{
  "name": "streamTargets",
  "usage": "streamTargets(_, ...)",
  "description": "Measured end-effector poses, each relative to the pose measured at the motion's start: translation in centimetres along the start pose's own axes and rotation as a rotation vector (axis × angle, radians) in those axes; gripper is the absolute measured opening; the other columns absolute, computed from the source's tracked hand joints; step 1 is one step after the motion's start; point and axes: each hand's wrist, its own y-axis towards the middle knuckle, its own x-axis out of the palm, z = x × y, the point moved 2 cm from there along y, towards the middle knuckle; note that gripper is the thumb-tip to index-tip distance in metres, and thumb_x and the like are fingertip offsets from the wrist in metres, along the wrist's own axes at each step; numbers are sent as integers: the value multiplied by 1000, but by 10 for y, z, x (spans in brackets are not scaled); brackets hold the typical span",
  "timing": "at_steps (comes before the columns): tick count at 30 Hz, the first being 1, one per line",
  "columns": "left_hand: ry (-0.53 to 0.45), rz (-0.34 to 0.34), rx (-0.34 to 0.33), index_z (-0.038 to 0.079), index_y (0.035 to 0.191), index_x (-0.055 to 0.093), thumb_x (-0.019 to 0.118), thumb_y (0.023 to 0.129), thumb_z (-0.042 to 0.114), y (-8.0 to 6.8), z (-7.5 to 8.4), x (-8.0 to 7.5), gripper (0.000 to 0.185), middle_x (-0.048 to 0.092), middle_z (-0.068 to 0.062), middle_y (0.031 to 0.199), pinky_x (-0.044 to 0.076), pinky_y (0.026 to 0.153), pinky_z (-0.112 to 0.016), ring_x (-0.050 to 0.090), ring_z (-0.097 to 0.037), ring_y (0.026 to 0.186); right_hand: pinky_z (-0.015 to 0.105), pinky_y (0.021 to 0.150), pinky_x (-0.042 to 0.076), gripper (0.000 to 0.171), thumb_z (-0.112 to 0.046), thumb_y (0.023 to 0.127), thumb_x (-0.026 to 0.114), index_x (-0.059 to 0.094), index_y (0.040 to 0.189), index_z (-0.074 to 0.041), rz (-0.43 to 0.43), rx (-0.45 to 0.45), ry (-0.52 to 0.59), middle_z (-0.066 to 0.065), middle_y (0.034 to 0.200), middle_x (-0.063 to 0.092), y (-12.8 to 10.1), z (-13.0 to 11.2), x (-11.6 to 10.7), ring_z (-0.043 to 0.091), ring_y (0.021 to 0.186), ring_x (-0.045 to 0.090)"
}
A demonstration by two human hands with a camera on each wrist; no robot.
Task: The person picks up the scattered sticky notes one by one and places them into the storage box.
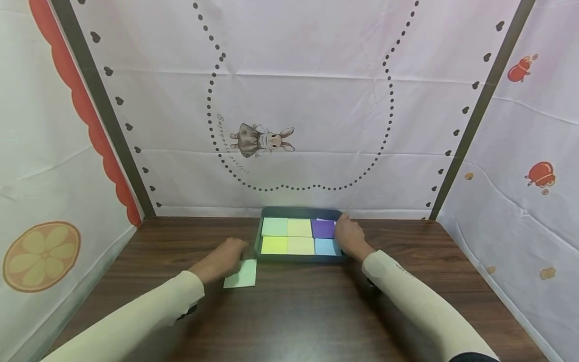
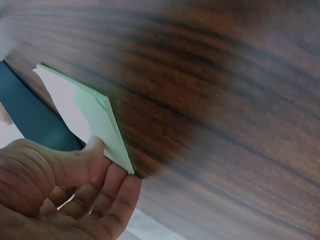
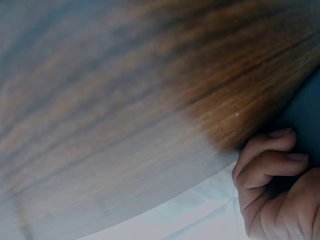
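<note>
Pale green note pad (image 1: 242,274): thin, square, lying on the dark wood-grain counter (image 1: 294,311) just left of the tray (image 1: 298,211). Left hand (image 1: 221,261) fingers (image 2: 107,192) pinch its corner. Right hand (image 1: 350,236) fingers curl on the dark tray's right edge. Tray holds coloured pads. White printed cloth walls surround.

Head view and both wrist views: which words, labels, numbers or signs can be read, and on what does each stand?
Backdrop cloth, beside the rabbit drawing: one curved line of cursive script, too small and blurred to read.
Paper pads in the tray: no writing visible.
Light green paper pinched by the left hand: blank.
Right wrist view: no text.
</note>
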Motion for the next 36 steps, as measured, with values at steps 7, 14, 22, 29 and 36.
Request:
streamTargets(7, -57, -49, -72, 5, 101, 71, 60, 86, -19, -5, 15, -17, 30, 69, -8, 95, 53, 64, -34, 60, -23, 79, 39, 42, 53, 27, -10, 116, 42, 54, 122, 14, 16, -12, -17, 11, 69, 60, 0, -1, 1, 24, 57, 65)
streamTargets(14, -112, -59, -26, 9, 90, 63, 60, 82, -21, -11, 32, -34, 31, 61, -3, 85, 47, 62, -31, 53, -19, 74, 39, 43, 53, 28, -11, 116, 42, 54, 125, 14, -6, 5, -10, 13, 71, 62, 2, 1, 1, 25, 59, 67)
streamTargets(22, -182, -152, -74, 4, 92, 66, 69, 76, -23, -19, 56, -57, 32, 57, -3, 83, 43, 65, -30, 50, -19, 75, 43, 49, 56, 31, -11, 116, 41, 53, 130, 15, -43, 45, 54, 18, 78, 66, -4, -5, -10, 30, 66, 71)
streamTargets(29, -259, -231, -40, 1, 93, 69, 82, 83, -18, -19, 58, -68, 26, 59, -3, 84, 48, 70, -30, 53, -17, 78, 42, 49, 56, 31, -12, 116, 41, 52, 131, 13, -53, 69, 72, 17, 79, 67, -2, -4, -8, 28, 66, 70)
streamTargets(36, -282, -319, 11, 5, 91, 71, 88, 86, -10, -13, 62, -79, 23, 65, -1, 85, 54, 71, -29, 58, -15, 79, 39, 51, 57, 27, -12, 116, 43, 55, 127, 9, -41, 72, 62, 14, 78, 67, -25, -16, -35, 29, 68, 71)
